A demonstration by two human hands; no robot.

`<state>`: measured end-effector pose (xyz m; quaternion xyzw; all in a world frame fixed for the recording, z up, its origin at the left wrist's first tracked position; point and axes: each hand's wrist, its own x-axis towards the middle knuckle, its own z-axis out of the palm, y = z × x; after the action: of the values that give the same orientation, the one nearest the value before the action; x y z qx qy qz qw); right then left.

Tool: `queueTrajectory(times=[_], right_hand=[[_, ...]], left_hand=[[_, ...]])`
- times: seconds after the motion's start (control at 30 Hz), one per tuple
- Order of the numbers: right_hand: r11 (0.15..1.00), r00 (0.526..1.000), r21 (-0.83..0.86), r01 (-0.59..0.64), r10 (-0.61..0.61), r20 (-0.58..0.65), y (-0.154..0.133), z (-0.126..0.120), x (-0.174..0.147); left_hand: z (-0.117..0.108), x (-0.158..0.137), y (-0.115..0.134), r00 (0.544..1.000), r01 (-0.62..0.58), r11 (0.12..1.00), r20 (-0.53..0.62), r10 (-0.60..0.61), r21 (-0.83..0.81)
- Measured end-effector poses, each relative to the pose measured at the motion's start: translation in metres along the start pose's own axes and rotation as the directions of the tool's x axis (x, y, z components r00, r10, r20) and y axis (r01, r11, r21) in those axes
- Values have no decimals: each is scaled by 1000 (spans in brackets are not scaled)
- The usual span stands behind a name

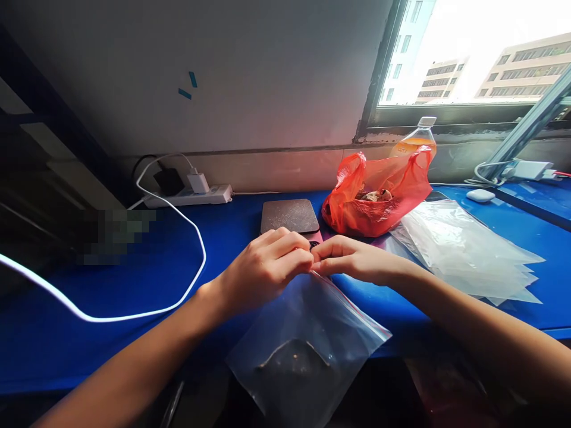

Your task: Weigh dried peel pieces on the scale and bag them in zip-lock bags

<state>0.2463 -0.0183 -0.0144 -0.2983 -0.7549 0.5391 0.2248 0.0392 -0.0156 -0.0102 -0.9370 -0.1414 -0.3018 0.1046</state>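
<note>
A clear zip-lock bag hangs from my two hands at the front edge of the blue table, its red-lined seal slanting down to the right. Something dark with a curved upper edge shows in its lower part; whether it lies inside or behind the plastic I cannot tell. My left hand pinches the bag's top, fingers closed. Right against it, my right hand pinches the same seal between thumb and fingers. Just behind the hands sits a small flat scale with pale specks on its dark top.
A red plastic bag with brownish contents stands behind my right hand, a bottle of orange liquid behind it. Several clear bags lie stacked at right. A white cable loops from a power strip on the left.
</note>
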Motion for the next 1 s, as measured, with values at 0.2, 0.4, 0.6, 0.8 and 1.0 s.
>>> queueTrajectory(times=[0.2,0.4,0.6,0.8,1.0], right_hand=[[961,981,-247,-125,83,-173,8,10,8],[934,956,-351,-69,-38,-290,3,11,4],[957,978,-284,-64,3,-210,-3,4,-2],[993,995,-111,26,-37,-95,-3,4,1],[997,997,-75,-6,0,-74,-9,1,-2]], left_hand=[[2,-4,-4,985,91,964,162,-52,-248],[6,-9,-18,889,423,822,349,-295,-382],[5,-9,-22,823,564,707,368,-434,-427],[1,-7,-19,813,583,634,359,-459,-509],[-7,-5,-32,783,621,598,364,-504,-506]])
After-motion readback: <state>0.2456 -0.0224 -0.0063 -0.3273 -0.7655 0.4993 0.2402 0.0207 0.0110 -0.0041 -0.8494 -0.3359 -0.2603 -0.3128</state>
